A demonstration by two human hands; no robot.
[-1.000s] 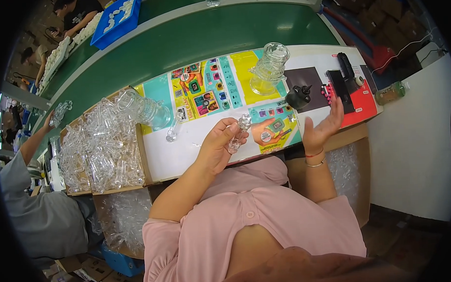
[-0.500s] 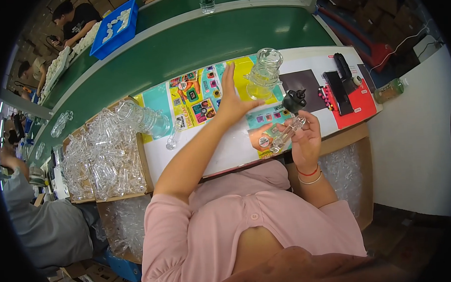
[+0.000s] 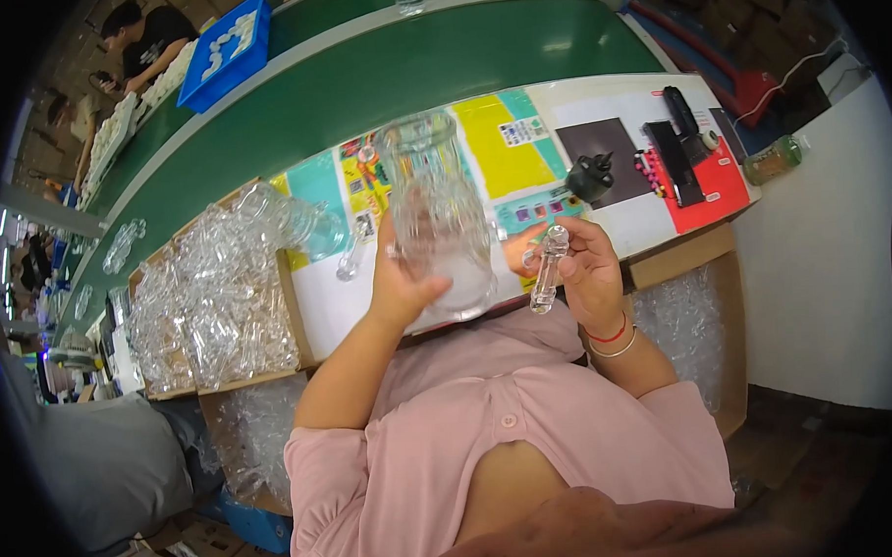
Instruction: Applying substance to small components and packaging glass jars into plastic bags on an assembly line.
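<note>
My left hand (image 3: 395,282) is wrapped round the lower part of a large clear glass vessel (image 3: 424,166), lifted near the front of the printed sheet (image 3: 501,159). The vessel has a wide ringed top and a broad round base. Between the fingers and thumb of my right hand (image 3: 593,273) is a small clear glass tube piece (image 3: 546,275) with a side stem, just right of the vessel. A black dropper bottle (image 3: 590,178) stands beyond my right hand. Another glass vessel (image 3: 312,227) and a small glass piece (image 3: 348,262) lie to the left.
A cardboard box (image 3: 292,313) heaped with clear glass pieces (image 3: 211,297) is at the left. Black items (image 3: 673,163) and pink beads (image 3: 648,168) lie at the right. Farther off are a green work surface (image 3: 361,95), a blue tray (image 3: 224,55) and co-workers.
My left hand has taken hold of the large glass vessel from the sheet and brought it nearer me. My right hand has shifted slightly, turning the small tube piece more upright.
</note>
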